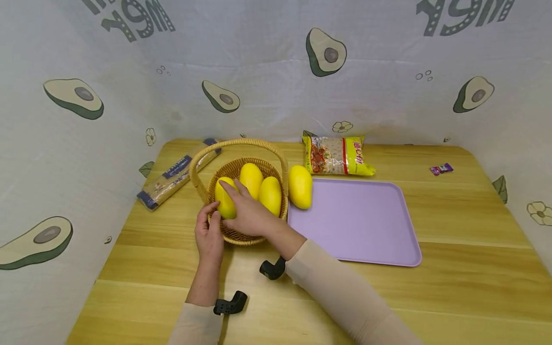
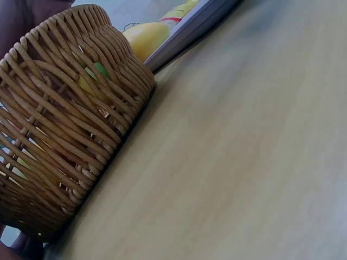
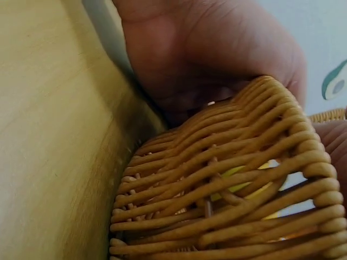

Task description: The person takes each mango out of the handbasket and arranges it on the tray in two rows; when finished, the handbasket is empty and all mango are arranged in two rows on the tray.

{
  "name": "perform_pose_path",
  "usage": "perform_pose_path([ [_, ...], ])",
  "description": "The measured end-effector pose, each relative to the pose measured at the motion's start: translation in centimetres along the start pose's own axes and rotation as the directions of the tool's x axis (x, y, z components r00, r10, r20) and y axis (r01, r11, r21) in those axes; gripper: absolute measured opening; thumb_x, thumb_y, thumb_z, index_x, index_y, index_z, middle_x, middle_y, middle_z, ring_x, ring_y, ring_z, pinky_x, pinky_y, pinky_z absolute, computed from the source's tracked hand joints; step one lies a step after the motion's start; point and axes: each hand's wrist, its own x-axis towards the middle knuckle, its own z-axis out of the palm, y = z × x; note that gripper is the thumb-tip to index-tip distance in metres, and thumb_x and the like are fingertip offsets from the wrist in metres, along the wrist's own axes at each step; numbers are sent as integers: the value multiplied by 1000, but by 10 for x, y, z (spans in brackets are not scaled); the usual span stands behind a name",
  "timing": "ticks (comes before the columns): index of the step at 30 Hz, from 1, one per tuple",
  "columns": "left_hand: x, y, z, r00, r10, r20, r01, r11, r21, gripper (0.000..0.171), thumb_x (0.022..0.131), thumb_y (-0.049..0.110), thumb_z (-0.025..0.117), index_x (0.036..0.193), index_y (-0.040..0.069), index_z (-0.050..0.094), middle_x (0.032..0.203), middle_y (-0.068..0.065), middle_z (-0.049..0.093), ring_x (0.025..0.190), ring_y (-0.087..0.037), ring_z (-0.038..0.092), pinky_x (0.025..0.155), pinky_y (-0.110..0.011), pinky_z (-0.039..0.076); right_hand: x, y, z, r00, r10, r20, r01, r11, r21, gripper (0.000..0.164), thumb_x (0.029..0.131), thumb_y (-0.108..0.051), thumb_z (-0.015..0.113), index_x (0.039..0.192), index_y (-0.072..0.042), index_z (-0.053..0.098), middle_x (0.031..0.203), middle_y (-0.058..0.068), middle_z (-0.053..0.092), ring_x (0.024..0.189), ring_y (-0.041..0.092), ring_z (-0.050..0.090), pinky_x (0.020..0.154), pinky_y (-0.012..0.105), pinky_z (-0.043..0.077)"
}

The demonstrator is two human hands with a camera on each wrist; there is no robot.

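- Mangoes (image 1: 251,178): plain bright yellow.
- Basket (image 2: 76,114): golden brown, woven pattern.
- Tray (image 1: 358,225): plain lilac.
- Plump packet (image 1: 338,155): yellow ends, red stripe, printed food picture.
- Long packet (image 1: 177,177): tan, with dark blue ends and label.
- Small wrapper (image 1: 441,169): mostly purple.
- Desk (image 1: 465,215): yellowish wood grain in lighter and darker bands.
- Cloth (image 1: 263,43): whitish, printed with green-edged avocados, cream flowers, grey lettering.
- Sleeves (image 1: 345,290): plain beige.
- Wrist cameras (image 1: 236,303): black.
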Motion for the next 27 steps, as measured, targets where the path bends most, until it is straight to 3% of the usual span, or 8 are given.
perform_pose_path([
  [6, 0, 0, 0, 1000, 15, 6, -15, 1000, 1, 30, 104, 11, 49, 129, 0, 63, 149, -10, 52, 146, -20, 40, 115, -35, 35, 3, -4, 0, 1000, 13, -24, -15, 998, -64, 92, 95, -30, 71, 165, -28, 12, 171, 20, 11, 127, 37, 62, 82, 35, 59],
  [18, 0, -1, 0, 1000, 16, -2, -16, 1000, 10, 30, 103, 11, 50, 128, 0, 63, 148, -10, 53, 144, -20, 41, 111, -30, 37, 8, -8, 5, 996, 53, -76, -63, 990, -128, 86, 97, -34, 69, 165, -25, 17, 169, 20, 19, 121, 39, 66, 90, 45, 59],
  [27, 1, -2, -1, 1000, 14, -3, -14, 1000, 24, 30, 103, 11, 50, 128, 2, 64, 147, -10, 54, 142, -20, 43, 107, -25, 37, 10, -9, 9, 992, 70, -105, -88, 981, -174, 79, 99, -36, 67, 163, -16, 26, 167, 21, 25, 131, 37, 59, 101, 48, 54],
])
